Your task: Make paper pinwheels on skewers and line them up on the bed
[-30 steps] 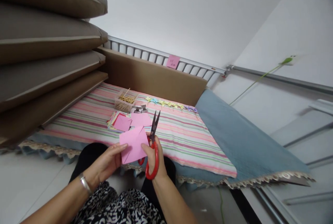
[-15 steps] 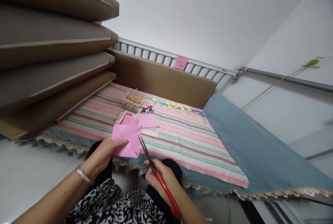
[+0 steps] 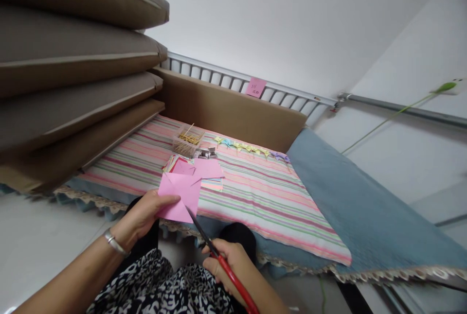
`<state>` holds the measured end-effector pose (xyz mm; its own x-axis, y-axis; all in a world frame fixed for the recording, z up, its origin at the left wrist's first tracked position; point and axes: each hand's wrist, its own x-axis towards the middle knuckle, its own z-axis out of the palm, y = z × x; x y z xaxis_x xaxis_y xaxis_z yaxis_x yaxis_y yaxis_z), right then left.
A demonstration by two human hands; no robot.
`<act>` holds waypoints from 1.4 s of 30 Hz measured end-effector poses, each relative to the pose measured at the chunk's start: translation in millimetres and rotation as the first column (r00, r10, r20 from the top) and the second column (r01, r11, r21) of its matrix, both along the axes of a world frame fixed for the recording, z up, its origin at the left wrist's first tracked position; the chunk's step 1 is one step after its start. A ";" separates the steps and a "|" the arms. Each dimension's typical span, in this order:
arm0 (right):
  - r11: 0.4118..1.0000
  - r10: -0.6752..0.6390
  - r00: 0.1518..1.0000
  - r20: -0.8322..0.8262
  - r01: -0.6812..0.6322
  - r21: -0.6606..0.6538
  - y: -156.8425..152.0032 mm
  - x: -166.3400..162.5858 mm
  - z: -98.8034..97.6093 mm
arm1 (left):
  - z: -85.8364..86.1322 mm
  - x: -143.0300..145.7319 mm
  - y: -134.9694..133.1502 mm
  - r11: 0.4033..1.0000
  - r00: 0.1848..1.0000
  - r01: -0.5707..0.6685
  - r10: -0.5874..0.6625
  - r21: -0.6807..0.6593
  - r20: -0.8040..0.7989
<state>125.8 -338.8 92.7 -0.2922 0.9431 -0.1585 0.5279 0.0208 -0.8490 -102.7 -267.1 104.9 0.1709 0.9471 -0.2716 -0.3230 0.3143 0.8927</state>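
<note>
A square of pink paper [image 3: 187, 188] with slits running in from its corners is pinched in my left hand [image 3: 150, 209], thumb on top. My right hand [image 3: 230, 259] grips red-handled scissors [image 3: 233, 277]. Their dark blades lie at the paper's lower right corner, pointing in toward its middle. Just beyond is another pink sheet [image 3: 208, 168], lying on a pile of coloured papers [image 3: 215, 185]. Behind the pile stands a clear plastic box [image 3: 184, 148] of thin wooden sticks, with small metallic-looking items [image 3: 205, 153] beside it.
Small yellow, blue and purple folded paper shapes [image 3: 251, 148] line the back of the striped cloth [image 3: 270, 202]. Thick brown cushions [image 3: 80, 76] are stacked at left. A brown board [image 3: 226, 110] stands before a radiator [image 3: 219, 78] bearing a pink note [image 3: 256, 87].
The scissors have moved from beside the paper's right edge to its lower right corner, and their blades now meet the paper. My left hand still holds the sheet in nearly the same place.
</note>
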 end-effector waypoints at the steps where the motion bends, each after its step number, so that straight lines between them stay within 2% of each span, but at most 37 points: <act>1: 1.000 -0.004 1.000 -0.010 0.004 0.007 -0.1 -0.3 -0.4 | 0.1 0.6 -0.2 1.000 1.000 0.002 -0.002 -0.002 0.002; 14: 0.999 -0.010 0.999 -0.051 0.008 -0.036 -0.2 -2.2 7.2 | 7.3 10.0 -4.0 1.000 1.000 0.010 -0.010 0.023 0.013; 20: 0.999 -0.012 0.999 -0.052 0.010 -0.051 0.6 -1.8 5.0 | 8.0 9.9 -3.2 1.000 1.000 0.010 -0.010 0.027 0.007; 30: 1.000 0.018 1.000 -0.012 -0.018 0.010 1.7 0.2 0.9 | 4.7 11.0 -1.8 1.000 1.000 0.005 -0.005 0.026 -0.010; 34: 0.999 0.008 0.998 0.057 -0.011 0.047 0.1 1.9 3.4 | 3.9 9.7 1.5 1.000 1.000 -0.002 0.002 0.002 -0.014; 39: 0.991 0.012 0.995 0.101 -0.025 0.128 -2.4 27.0 -10.5 | 6.7 -3.7 9.8 0.999 0.999 -0.035 0.035 0.010 -0.024; 42: 0.977 -0.059 0.998 0.017 0.055 0.207 4.3 44.2 -16.8 | 6.0 -7.4 11.0 0.999 0.995 0.054 -0.054 -0.007 -0.084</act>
